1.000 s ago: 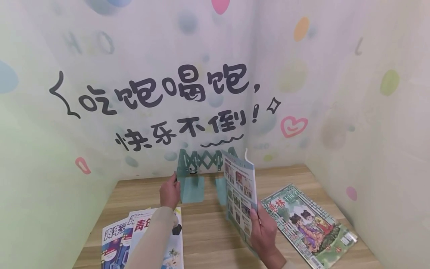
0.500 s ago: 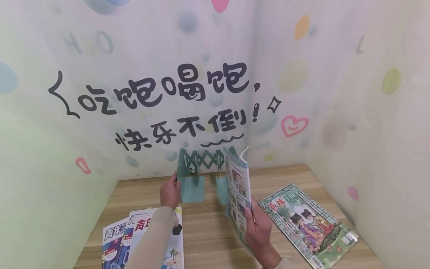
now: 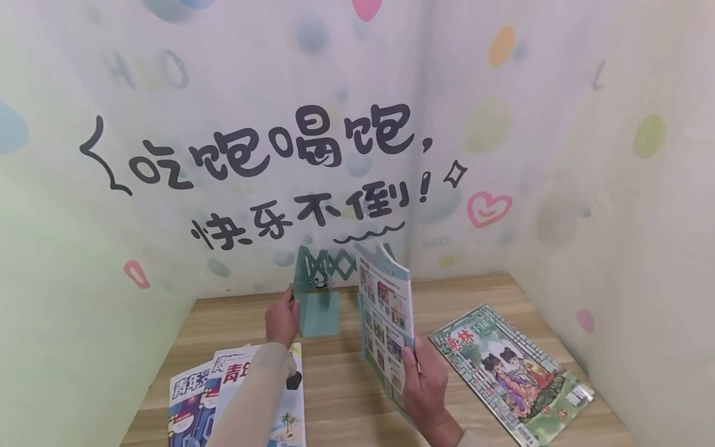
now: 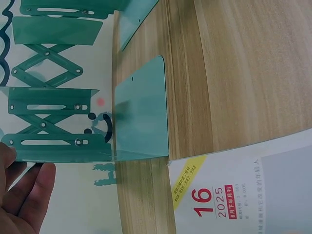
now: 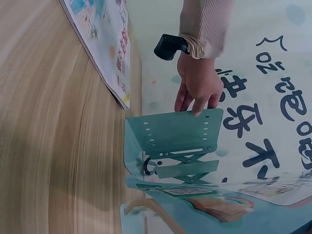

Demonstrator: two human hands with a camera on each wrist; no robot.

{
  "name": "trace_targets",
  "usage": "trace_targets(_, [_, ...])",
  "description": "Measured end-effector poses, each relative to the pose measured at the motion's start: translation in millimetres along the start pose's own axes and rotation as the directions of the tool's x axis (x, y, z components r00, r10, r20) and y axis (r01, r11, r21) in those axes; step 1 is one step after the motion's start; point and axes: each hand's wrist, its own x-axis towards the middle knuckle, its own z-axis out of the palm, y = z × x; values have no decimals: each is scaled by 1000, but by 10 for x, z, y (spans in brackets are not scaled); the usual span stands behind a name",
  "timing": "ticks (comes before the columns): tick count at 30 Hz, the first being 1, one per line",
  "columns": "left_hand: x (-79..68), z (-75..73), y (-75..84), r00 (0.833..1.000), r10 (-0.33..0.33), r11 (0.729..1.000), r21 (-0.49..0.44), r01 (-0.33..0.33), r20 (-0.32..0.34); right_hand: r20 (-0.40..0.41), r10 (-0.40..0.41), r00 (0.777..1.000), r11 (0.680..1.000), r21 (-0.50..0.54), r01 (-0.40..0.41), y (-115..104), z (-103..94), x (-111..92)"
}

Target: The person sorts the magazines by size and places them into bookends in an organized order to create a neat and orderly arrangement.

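Fingers of the left hand point(image 3: 282, 320) pinch a smooth green bookend point(image 3: 319, 315) with crisscross slats, far centre; the right hand point(image 3: 427, 386) grips a thin, upright booklet point(image 3: 385, 320), nearer, rightward. Glossy magazines point(image 3: 287, 403) lie near left on the wood-grained tabletop point(image 3: 337, 403).

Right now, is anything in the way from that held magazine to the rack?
No, nothing visible stands between the held magazine and the rack. The left magazines and the right one lie off to the sides.
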Motion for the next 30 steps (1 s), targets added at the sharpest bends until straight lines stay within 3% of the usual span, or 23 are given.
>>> trace_targets(12, [12,41,-42,1000,20,1000,-4,-20,-17,-45,-33,998,999,9,34,171,102,-97])
trace_targets(18, [18,46,-43,999,19,1000,-2,-19,-28,-52,-52,997,998,-44,50,303,160,-90])
trace_targets(25, [3,26,-28,1000,8,1000,-5,-8,-24,-7,-8,1000,998,-56,8,371,217,-59])
trace_targets(30, [-1,30,-21,1000,-2,1000,-9,2,-15,-29,-12,1000,996,-85,9,418,261,-38])
